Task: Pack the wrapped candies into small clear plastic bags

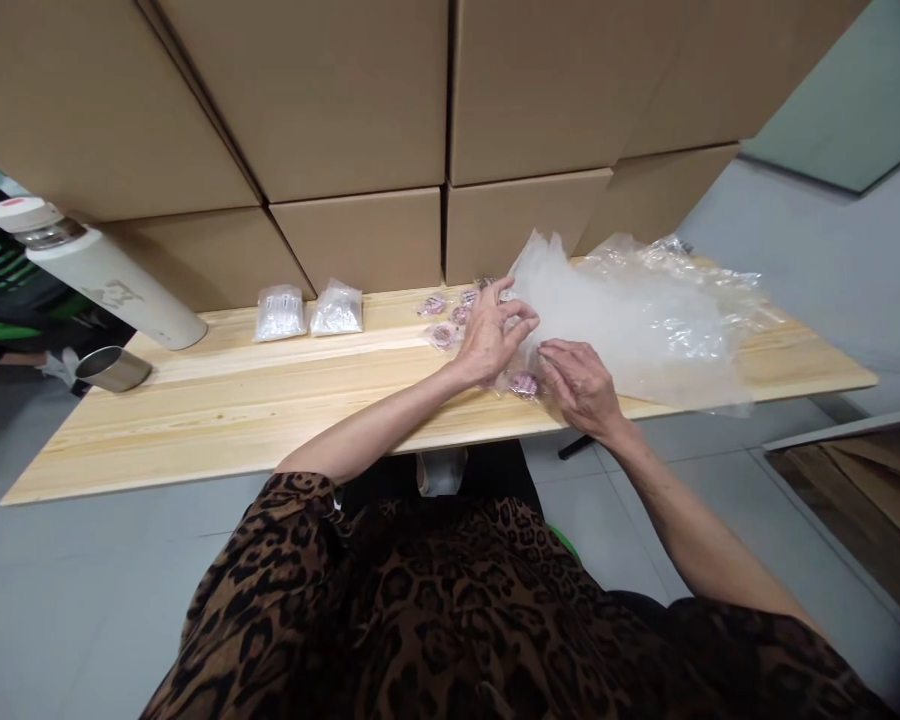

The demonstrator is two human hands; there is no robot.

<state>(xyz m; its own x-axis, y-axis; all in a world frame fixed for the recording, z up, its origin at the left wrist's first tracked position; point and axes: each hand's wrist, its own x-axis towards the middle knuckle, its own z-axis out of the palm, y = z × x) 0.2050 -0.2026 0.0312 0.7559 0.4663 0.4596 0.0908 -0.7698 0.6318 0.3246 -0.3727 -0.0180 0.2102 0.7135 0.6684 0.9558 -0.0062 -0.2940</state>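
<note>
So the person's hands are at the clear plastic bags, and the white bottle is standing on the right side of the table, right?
Not quite. The white bottle is on the left side of the table, not the right, as the head view shows. The rest holds: the left hand and right hand are at the clear plastic bags.

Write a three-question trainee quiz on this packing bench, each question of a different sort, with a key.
1. True or false: the left hand rests on the steel cup.
2. Which lies nearest the right hand?
A. the white flask
B. a small pink packet
C. the two filled clear bags
3. Fill in: behind the wooden table stand stacked ______ boxes.

Key
1. False: its fingers pinch the edge of the clear plastic bag pile.
2. B
3. cardboard
</note>
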